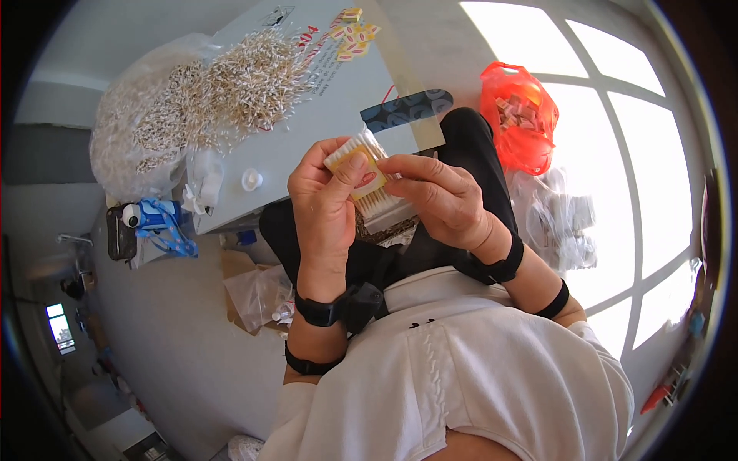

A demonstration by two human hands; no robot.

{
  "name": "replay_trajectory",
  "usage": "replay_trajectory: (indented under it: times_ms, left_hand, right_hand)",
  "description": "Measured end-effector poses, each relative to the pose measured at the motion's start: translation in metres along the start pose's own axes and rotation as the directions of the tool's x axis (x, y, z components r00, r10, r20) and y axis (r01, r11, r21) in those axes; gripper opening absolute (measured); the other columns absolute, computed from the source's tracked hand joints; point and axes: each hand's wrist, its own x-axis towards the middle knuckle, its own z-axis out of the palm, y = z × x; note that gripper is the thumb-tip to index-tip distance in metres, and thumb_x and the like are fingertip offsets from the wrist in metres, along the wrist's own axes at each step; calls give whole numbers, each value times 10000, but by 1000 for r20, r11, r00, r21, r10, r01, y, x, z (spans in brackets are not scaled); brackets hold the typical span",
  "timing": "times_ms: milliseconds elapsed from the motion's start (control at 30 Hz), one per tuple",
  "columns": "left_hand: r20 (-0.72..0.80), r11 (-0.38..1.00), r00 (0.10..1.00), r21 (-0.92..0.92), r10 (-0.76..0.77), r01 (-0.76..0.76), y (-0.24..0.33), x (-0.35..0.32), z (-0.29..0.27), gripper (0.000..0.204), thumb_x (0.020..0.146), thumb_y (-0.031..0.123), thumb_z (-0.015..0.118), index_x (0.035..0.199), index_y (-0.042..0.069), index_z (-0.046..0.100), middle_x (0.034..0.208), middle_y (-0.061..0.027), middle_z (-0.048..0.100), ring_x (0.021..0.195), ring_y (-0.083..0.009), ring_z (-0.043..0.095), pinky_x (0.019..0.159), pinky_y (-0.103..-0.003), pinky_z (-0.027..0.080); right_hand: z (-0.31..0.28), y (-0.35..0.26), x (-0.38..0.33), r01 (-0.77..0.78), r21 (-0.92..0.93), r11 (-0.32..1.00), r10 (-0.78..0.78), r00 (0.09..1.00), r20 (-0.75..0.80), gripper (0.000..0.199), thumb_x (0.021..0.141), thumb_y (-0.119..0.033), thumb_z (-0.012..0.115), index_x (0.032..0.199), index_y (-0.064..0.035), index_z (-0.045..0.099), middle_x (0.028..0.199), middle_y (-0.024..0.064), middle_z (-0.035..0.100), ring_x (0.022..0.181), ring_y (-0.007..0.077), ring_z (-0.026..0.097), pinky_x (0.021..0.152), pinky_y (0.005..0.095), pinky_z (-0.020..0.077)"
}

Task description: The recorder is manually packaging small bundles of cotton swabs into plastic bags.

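My left hand (pixel 327 203) and my right hand (pixel 438 196) together hold a small clear packet of cotton swabs (pixel 367 178) with a yellow label, raised in front of my chest. The left thumb presses on the packet's yellow top. The right fingers pinch its right side. Both wrists wear black bands. Behind the hands lies a white board (pixel 323 107) heaped with a big pile of loose white swab sticks (pixel 238 84).
A clear bag of more sticks (pixel 131 138) sits at the left of the board. A red plastic bag (pixel 519 115) lies at the right, with clear packets (pixel 565 223) below it. A blue-and-white tape dispenser (pixel 154 219) and a cardboard piece (pixel 246 292) lie at the left.
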Motion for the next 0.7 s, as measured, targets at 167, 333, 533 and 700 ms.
replay_trajectory:
  times_ms: [167,333,533,700]
  left_hand:
    - [25,951,987,266,158,-159,9,-6,10,235,781,-10,721,986,-31,609,901,-49,632,812,-92,591,749,-232,499]
    - [104,832,964,489,243,-262,6,-7,11,269,725,-49,747,957,-9,618,899,-31,633,796,-88,578,727,-225,486]
    - [115,746,929,565,352,-353,4,-8,20,293,698,-51,753,948,16,616,881,-41,633,804,-103,590,711,-237,486]
    - [278,586,858,637,432,-501,1,-9,13,329,721,-94,725,1021,-24,610,991,-62,613,900,-126,580,810,-258,489]
  right_hand:
    - [-4,-1,-3,-458,544,703,541,841,9,341,741,13,657,1077,-1,607,1073,95,625,929,178,612,764,254,485]
    - [-12,-6,9,-579,503,642,610,782,123,317,807,-74,692,1109,-25,609,936,11,609,814,69,523,670,199,421]
    - [1,-14,10,-599,667,443,689,704,175,302,837,-83,693,1117,-19,602,837,-29,576,688,-5,485,599,152,394]
    - [3,-20,17,-525,761,381,717,687,115,274,842,-36,673,1098,11,587,853,-10,612,754,9,551,675,166,465]
